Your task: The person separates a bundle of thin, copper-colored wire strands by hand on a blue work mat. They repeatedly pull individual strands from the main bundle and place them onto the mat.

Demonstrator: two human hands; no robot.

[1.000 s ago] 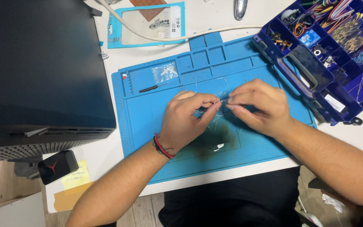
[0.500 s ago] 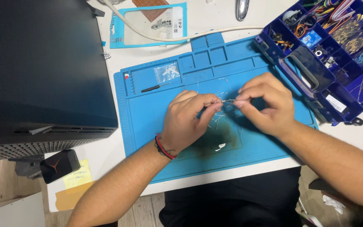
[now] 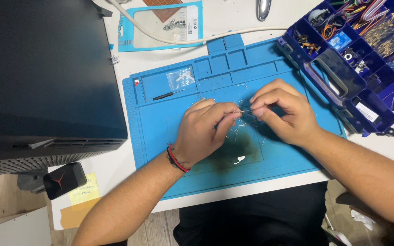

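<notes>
White tabletop (image 3: 247, 20) carrying a blue work mat (image 3: 169, 132), with a compartmented parts box (image 3: 370, 59) at right. Over the mat's centre, the left hand (image 3: 204, 132) and right hand (image 3: 281, 111) each pinch one end of a thin wire lead (image 3: 246, 110) (loose leads lie beneath). Step in hand appears to be straightening or joining; next move calls for steady fingertip control.

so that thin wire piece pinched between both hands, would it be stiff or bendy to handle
Probably bendy: the thin wire piece is hair-fine where it spans the left hand and right hand. Likely very light, since a fingertip grip on each end carries it. It may be easy to lose among the similar wire scraps on the blue mat.
</notes>
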